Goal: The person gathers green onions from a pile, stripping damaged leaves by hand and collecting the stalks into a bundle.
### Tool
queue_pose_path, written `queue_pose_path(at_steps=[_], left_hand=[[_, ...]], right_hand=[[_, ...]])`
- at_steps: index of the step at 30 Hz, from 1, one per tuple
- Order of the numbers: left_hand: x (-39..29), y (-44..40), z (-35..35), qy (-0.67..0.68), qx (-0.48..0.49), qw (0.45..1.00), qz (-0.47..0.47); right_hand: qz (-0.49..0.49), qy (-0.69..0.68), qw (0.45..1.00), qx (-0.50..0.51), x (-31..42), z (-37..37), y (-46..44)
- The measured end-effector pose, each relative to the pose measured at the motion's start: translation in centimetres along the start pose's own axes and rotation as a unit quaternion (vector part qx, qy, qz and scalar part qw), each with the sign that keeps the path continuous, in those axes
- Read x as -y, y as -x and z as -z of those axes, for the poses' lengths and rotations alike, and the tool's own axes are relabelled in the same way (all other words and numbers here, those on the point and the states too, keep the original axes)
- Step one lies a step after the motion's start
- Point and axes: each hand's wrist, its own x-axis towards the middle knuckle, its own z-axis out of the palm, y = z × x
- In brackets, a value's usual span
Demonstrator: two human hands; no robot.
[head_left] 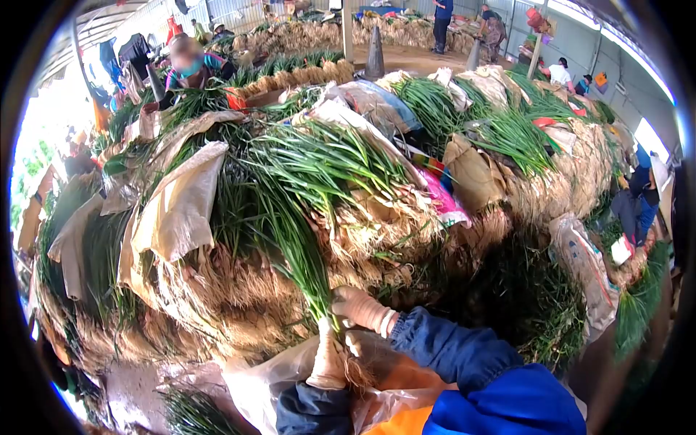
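Observation:
A bunch of green onions [303,272] stands in front of me, its leaves fanning up and to the left. My left hand [328,361], in a pale glove, is closed round the lower stems. Against the right side of the same stems is my right hand [362,310], also gloved, with its fingers curled on them. Pale roots [358,371] hang beside my left hand. The grip of both hands is partly hidden. Just beyond lies a large heap of green onions [377,232], roots facing me.
Clear plastic sheeting [254,388] covers my lap. Woven sacks [181,206] lie over the heap. Loose leaves [536,304] pile up at right, beside another sack [586,275]. A person [192,69] sits behind the heap at left; others are farther back and at right.

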Motion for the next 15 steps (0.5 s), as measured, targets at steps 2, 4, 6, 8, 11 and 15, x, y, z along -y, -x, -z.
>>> queue_pose_path(at_steps=[2,4,6,8,11,15], left_hand=[[-0.6,-0.4,0.4,-0.022,0.004,1.000,0.014],[-0.7,-0.2,0.1,-0.026,0.031,0.999,-0.004],[-1.5,1.0,-0.3,-0.037,0.083,0.996,0.009],[-1.5,0.7,0.7,-0.008,0.126,0.991,0.045],[-1.5,0.1,1.1,0.068,0.193,0.977,0.055],[-2.2,-0.6,0.6,-0.028,0.078,0.996,-0.034]], right_hand=[[0.114,0.112,0.984,-0.077,0.8,-0.4,-0.2],[0.137,0.151,0.967,-0.151,3.0,-0.5,-0.7],[0.180,0.170,0.953,-0.175,9.3,0.6,-0.6],[0.229,0.165,0.941,-0.185,15.0,0.3,-1.3],[0.324,0.205,0.896,-0.223,20.0,-1.6,-5.8],[0.309,0.307,0.883,-0.177,23.3,-2.5,-10.7]])
